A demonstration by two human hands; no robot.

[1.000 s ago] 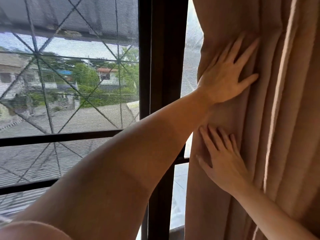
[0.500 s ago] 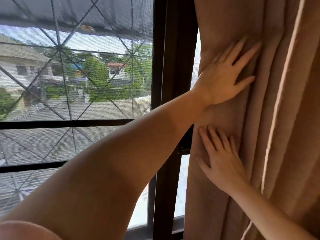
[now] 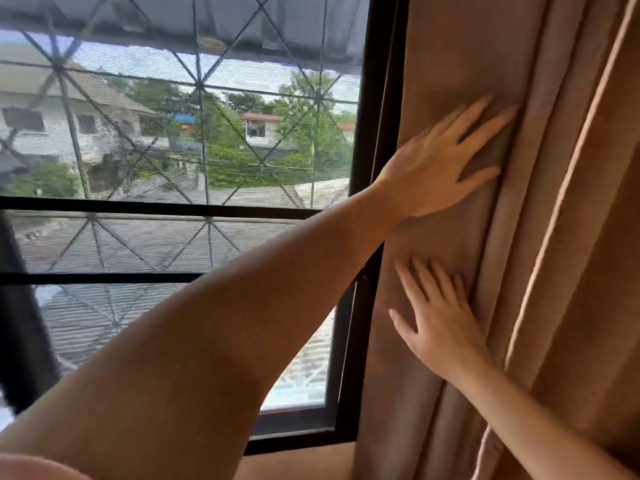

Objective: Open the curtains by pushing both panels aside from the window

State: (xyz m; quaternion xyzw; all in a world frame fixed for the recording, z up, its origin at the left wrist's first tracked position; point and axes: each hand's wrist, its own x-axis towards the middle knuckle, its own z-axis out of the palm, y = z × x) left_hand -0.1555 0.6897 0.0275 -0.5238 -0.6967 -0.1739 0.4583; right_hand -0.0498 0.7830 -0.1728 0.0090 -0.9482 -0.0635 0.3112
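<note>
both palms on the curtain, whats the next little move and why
Probably keep pushing the curtain rightward with both flat hands. The left hand and right hand press its bunched edge, which sits just past the window frame, so a little more slide should bare the glass fully.

Tan-brown curtain panel, plain, with one pale pinkish stripe down a fold. Black window frame. Dark grille of crossing diagonal bars, diamond-patterned. Outside: green trees, white house under grey roof, small blue patch, grey ribbed roofing below.
</note>
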